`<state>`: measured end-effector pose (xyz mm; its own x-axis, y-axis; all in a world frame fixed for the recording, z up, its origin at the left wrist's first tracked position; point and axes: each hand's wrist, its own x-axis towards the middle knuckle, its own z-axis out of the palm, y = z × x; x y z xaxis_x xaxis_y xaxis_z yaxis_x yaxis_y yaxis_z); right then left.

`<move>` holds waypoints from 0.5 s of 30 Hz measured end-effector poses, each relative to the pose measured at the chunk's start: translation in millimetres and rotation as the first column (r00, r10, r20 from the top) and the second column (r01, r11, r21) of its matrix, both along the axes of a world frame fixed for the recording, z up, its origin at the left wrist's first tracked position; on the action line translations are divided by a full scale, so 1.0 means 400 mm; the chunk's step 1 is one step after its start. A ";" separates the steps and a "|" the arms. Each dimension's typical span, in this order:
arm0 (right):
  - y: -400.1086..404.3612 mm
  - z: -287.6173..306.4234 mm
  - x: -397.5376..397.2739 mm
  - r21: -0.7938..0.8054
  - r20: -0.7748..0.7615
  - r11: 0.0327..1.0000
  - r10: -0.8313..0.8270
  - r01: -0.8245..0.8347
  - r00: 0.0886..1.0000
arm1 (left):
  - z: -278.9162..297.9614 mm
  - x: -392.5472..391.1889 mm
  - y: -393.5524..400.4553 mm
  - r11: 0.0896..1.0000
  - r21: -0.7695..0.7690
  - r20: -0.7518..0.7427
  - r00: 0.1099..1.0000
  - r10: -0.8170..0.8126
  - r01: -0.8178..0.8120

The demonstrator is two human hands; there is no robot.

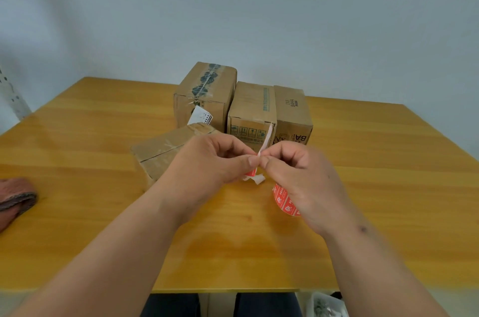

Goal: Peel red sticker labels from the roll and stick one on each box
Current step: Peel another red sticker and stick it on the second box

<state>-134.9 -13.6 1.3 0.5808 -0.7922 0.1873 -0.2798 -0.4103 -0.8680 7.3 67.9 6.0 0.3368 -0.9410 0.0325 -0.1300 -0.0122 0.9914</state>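
Left hand (pixel 217 158) and right hand (pixel 298 169) pinch the label strip (pixel 267 140) together, thumb tips meeting. Red sticker roll (pixel 285 201) lies just below the grip. Thin, limp, tacky; best taken at a corner.

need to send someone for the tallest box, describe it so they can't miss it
On the wooden table, three upright cardboard boxes stand together by the far edge. The tallest box is leftmost; alone it has dark-printed tape along its top and a peeling white label low in front.
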 end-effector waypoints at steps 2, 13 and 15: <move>0.003 0.002 -0.001 -0.001 0.006 1.000 0.022 -0.022 1.000 | -0.003 0.004 0.002 1.000 0.004 0.051 0.998 0.022 -0.022; 0.004 -0.009 0.015 -0.096 -0.050 0.995 0.019 -0.024 0.999 | 0.011 -0.001 0.004 0.993 0.036 0.392 0.916 0.091 -0.114; 0.004 -0.011 0.018 -0.103 -0.058 0.995 0.012 -0.018 0.998 | 0.010 -0.004 0.002 0.991 0.045 0.403 0.910 0.095 -0.124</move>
